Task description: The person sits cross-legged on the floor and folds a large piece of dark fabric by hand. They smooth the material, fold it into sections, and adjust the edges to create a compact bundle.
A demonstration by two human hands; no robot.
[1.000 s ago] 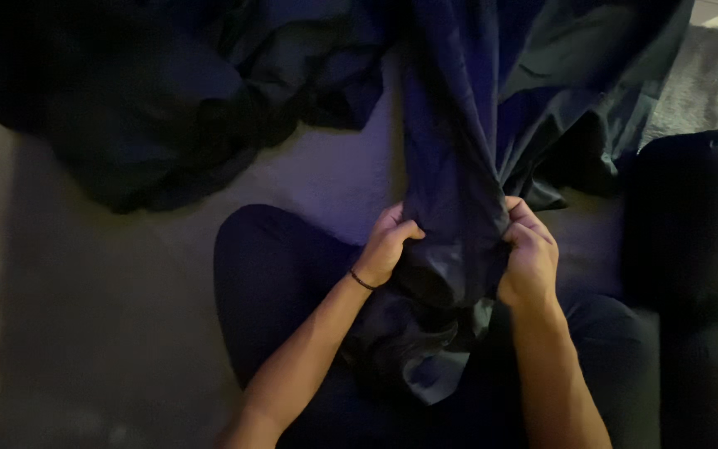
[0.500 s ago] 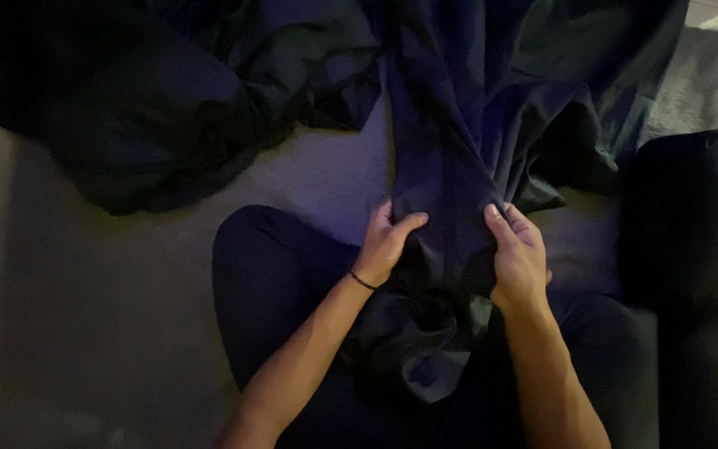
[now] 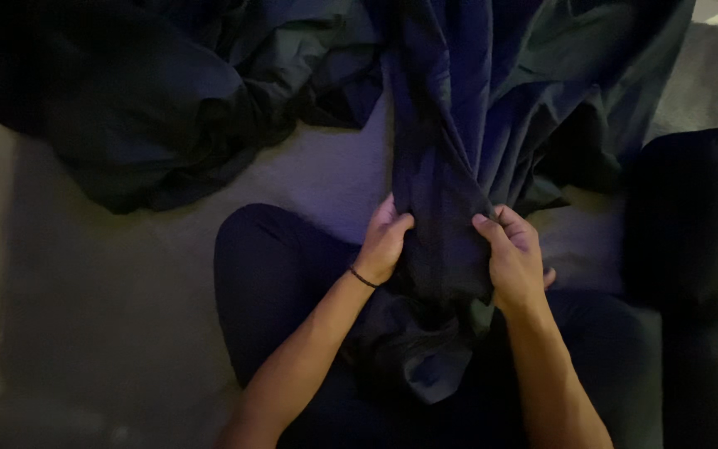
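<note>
Dim carpet (image 3: 110, 316), cropped dark sheet (image 3: 450, 166)

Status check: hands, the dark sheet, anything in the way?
Left hand and right hand both grip the dark blue sheet. Sheet bunched over lap, rest heaped on carpet. Dark cushion at right, apart.

A pale carpeted floor (image 3: 126, 333) carries everything. Dark cloth (image 3: 168, 100) lies heaped across its far side (one fold trails toward the person's lap), and a dark cushion (image 3: 691, 216) sits at the right edge.
</note>
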